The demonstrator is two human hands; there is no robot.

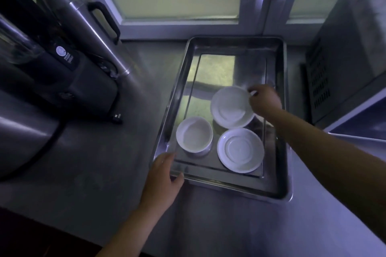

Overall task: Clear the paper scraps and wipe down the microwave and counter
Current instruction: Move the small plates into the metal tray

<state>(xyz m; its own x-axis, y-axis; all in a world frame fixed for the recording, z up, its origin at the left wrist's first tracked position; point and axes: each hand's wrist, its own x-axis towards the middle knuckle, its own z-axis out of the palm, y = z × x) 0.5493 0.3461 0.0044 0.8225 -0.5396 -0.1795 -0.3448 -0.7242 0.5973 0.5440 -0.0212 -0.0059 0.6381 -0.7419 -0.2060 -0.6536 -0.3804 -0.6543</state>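
A steel tray [277, 185] lies on the steel counter [100, 173] below the window. It holds a white bowl [194, 135], a flat saucer [240, 150] and a second saucer [229, 106], which is tilted. My right hand [264, 101] grips that tilted saucer at its right rim. A small white bit shows at my fingertips; I cannot tell whether it is a paper scrap. My left hand [165, 171] rests on the tray's near-left corner, fingers fairly straight, thumb on the front rim. The microwave [344, 48] stands at the right, its vented side facing the tray.
A dark appliance [83, 81] with a cord and plug [117, 118] stands at the left, with steel vessels [25, 123] beside it. A pale panel [361, 119], perhaps the microwave's door, juts out at the right. Bare counter [208, 225] lies in front of the tray.
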